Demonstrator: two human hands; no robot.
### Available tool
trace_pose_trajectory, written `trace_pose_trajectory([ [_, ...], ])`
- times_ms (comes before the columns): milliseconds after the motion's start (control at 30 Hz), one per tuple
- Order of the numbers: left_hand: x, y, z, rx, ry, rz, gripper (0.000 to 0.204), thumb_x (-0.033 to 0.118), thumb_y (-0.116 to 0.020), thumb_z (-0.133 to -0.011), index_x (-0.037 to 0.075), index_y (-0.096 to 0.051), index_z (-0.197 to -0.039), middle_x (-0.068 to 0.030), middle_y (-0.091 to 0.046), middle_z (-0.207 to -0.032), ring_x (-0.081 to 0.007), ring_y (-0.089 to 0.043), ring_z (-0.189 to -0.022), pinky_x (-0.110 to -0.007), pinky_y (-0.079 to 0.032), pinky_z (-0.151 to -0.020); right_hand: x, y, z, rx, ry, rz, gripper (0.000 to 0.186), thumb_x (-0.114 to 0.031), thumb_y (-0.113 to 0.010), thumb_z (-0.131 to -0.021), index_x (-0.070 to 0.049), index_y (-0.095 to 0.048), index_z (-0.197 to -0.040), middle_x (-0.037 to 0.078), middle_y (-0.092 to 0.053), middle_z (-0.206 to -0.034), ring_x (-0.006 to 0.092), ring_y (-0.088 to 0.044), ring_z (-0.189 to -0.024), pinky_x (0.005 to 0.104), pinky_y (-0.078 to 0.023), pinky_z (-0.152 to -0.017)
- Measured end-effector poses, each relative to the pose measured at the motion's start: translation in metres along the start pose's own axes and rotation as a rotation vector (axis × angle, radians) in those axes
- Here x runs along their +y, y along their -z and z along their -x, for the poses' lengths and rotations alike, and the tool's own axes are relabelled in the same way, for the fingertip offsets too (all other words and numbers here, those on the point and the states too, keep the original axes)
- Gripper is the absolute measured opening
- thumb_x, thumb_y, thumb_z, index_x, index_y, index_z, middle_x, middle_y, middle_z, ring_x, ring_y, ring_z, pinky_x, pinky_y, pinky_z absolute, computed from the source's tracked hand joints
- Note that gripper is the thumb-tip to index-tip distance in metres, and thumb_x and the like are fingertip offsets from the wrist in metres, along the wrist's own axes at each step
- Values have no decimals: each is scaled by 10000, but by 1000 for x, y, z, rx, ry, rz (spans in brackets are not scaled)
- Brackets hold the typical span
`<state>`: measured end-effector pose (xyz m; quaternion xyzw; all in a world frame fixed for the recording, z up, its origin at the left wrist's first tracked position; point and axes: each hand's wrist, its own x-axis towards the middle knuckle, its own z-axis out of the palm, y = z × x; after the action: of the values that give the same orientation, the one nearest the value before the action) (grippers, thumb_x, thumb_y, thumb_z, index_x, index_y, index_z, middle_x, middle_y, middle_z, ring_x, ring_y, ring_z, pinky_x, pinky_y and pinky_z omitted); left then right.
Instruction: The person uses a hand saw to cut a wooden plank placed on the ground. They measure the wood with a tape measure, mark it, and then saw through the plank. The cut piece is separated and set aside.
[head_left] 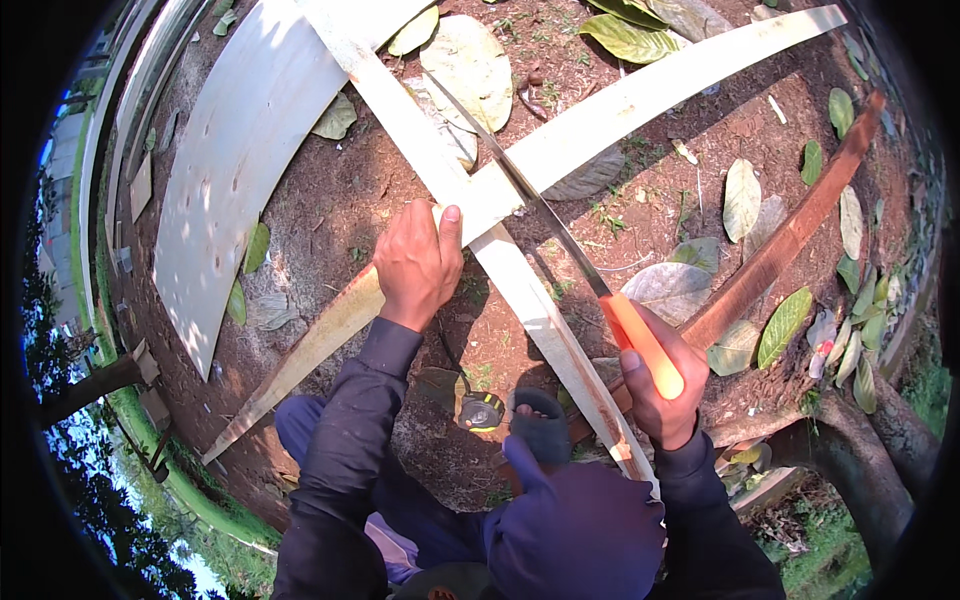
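The fingers of the left hand (415, 262) press down on the pale board (620, 98), seemingly gripping its near end; those of the right hand (668, 385) are closed round the orange handle of the saw (562, 235). The blade slants across the board just right of the left fingers, so a skipping stroke could nick the thumb (the digit lying closest to the steel). The long strip (540, 315) crosses beneath the board, right beside those same fingers; should the board rock there, the blade might bind or wander, and teeth running low could score the strip.
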<state>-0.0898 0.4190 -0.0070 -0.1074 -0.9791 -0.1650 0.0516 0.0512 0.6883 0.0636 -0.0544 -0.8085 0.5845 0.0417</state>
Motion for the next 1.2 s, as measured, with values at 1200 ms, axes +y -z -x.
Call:
trace_pose_trajectory([
  [1200, -3, -9, 3, 55, 81, -12, 328, 240, -468, -1101, 27, -535, -860, -190, -574, -750, -404, -595, -713, -516, -451, -677, 34, 33, 69, -90, 130, 158, 382, -165, -699, -938, 144, -676, -1162, 231, -779, -948, 346, -797, -891, 413, -649, -798],
])
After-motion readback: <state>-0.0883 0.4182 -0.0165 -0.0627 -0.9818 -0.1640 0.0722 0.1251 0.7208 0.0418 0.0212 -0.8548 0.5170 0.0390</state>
